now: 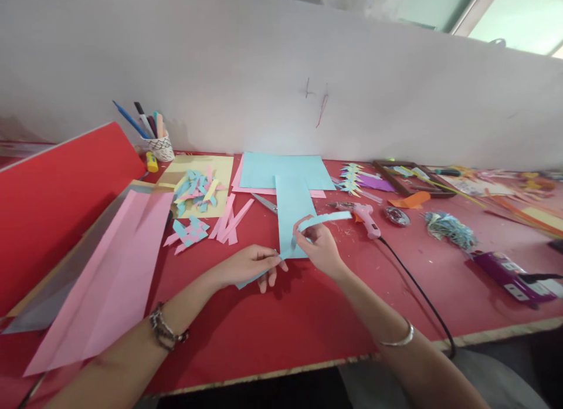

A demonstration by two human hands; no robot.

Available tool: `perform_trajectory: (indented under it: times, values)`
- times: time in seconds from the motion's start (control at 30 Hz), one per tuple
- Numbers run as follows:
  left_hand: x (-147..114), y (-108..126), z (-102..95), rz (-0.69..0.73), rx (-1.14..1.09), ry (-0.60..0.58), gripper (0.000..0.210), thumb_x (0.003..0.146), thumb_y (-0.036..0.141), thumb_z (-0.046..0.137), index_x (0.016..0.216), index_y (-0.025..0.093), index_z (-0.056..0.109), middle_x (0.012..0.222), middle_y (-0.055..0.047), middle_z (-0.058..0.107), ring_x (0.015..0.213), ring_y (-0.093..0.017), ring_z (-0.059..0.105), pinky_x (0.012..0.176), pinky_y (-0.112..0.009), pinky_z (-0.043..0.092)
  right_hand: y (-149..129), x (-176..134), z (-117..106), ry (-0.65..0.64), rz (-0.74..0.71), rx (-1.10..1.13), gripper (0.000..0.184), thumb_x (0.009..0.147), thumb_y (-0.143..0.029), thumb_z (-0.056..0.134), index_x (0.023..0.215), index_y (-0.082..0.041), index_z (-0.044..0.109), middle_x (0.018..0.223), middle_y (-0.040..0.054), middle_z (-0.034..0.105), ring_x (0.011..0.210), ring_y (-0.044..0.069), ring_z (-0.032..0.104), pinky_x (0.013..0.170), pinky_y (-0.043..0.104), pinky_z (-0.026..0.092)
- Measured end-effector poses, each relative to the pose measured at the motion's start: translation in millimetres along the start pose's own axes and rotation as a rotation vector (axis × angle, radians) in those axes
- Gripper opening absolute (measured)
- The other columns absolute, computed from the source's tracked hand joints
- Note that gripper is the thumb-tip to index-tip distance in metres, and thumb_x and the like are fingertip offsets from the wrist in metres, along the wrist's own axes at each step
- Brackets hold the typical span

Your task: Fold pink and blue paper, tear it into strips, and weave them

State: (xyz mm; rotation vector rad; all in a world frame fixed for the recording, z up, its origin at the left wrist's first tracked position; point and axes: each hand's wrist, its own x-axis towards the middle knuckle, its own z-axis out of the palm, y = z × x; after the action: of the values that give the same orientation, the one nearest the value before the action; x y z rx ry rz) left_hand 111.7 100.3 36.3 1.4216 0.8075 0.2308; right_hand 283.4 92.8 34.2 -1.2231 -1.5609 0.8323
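Observation:
My left hand point(248, 264) is closed in a pinch on a narrow light-blue paper strip point(329, 217), a piece of which sticks out below its fingers. Just to the right, my right hand point(320, 247) also pinches blue strip paper, and a free end reaches out toward the glue gun. Whether both hands hold one continuous strip, I cannot tell for certain. Beneath them lies a wider blue paper piece point(292, 200). Scissors point(265, 203) rest partly hidden at its left edge. Pink strips point(233, 222) and a woven pink-and-blue paper piece point(192, 233) lie to the left.
Folded paper pieces point(197, 192) sit on a yellow sheet at the back left. A pen cup point(160, 146) stands behind. To the right are a pink glue gun point(364, 218) with its black cord, a tape roll point(396, 216), a brown tray point(413, 177) and a purple power strip point(505, 274).

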Motion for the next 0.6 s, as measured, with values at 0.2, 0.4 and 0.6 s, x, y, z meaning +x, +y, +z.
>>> perform_trajectory:
  times: [0.2,0.4,0.6]
  values:
    - [-3,-5,-8.4,-0.008,-0.141,0.024,0.036,0.078,0.048,0.043,0.084,0.018,0.06,0.056,0.002,0.059,0.043,-0.008,0.052,0.046,-0.021,0.04,3,-4,-4,-0.075,-0.43,-0.344,0.012,0.068,-0.009,0.04,0.062,-0.019,0.042,0.07,0.0002,0.046,0.056,0.008,0.041,0.053,0.021,0.036]
    - [-3,-5,-11.6,-0.032,-0.324,-0.053,0.046,0.081,0.054,0.031,0.085,0.016,0.058,0.058,-0.001,0.061,0.04,-0.009,0.051,0.042,-0.022,0.037,2,-3,-4,-0.041,-0.48,-0.311,0.016,0.069,-0.005,0.039,0.065,-0.02,0.043,0.073,0.0006,0.045,0.061,0.009,0.044,0.057,0.022,0.037]
    - [-3,-8,-13.2,-0.022,-0.251,-0.155,0.044,0.077,0.056,0.037,0.089,0.017,0.056,0.061,0.001,0.059,0.04,-0.008,0.048,0.042,-0.022,0.036,-2,-3,-5,0.009,-0.434,-0.222,0.015,0.067,-0.005,0.038,0.065,-0.02,0.041,0.072,0.0005,0.045,0.064,0.01,0.045,0.06,0.024,0.038]
